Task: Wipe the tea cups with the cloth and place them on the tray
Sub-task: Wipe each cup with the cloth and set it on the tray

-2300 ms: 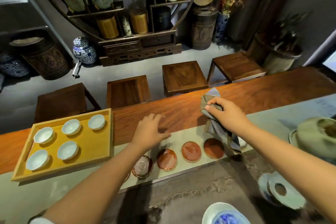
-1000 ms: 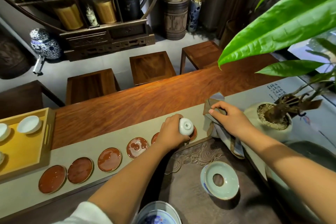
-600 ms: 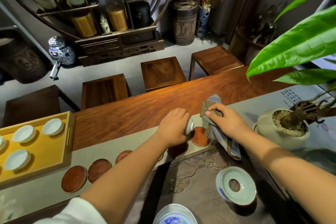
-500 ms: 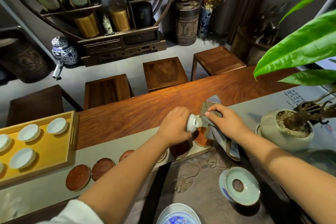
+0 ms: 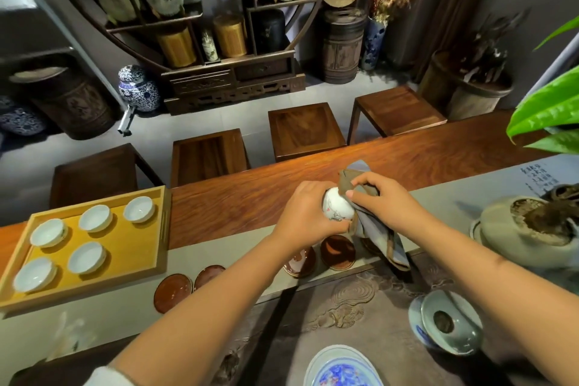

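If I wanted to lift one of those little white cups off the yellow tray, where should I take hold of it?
Probably by the rim, coming straight down from above. Each small white porcelain cup on the yellow wooden tray stands upright, mouth up, apart from its neighbours, so a thumb and finger can likely pinch opposite sides of the rim. The tray's raised edge hinders a low sideways approach.

Left hand grips tea cup; right hand presses cloth against it.

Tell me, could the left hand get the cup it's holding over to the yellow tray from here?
Probably yes. The left hand grips the cup, and the tray lies to its left with only flat saucers between; bare space shows beside the five cups on it.
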